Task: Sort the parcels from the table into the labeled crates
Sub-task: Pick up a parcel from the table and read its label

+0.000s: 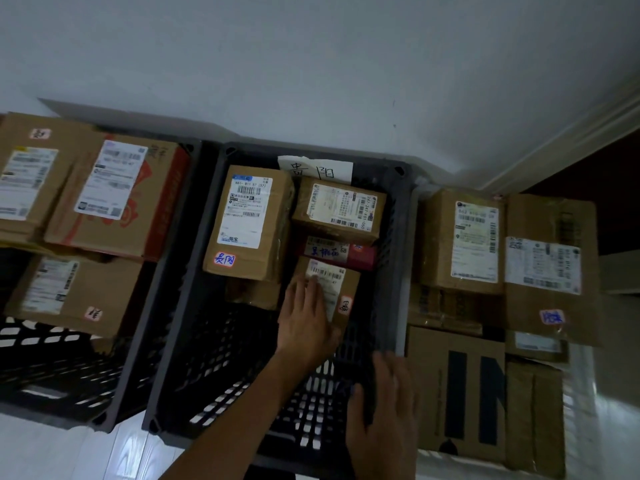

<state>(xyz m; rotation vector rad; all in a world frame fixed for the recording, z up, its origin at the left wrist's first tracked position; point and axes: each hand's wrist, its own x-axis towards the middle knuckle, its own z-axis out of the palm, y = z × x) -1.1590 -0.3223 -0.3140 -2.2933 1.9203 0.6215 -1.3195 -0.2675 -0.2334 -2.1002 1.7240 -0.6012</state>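
A dark grey crate (188,289) stands in the middle against the wall, with a handwritten paper label (318,169) on its far rim. Inside lie a tall cardboard parcel (249,220), a flatter parcel (341,209), a red parcel (343,254) and a small cardboard parcel (341,287) with a pink sticker. My left hand (304,320) reaches into the crate and lies on the small parcel, fingers straight across its white label. My right hand (384,410) hovers with its fingers spread by the crate's near right wall and holds nothing.
A second dark crate (135,344) on the left holds several labelled cardboard parcels (110,199). On the right are more stacked parcels (467,237), one with a blue sticker (550,268), and a large box with dark letters (460,386). The pale wall runs behind.
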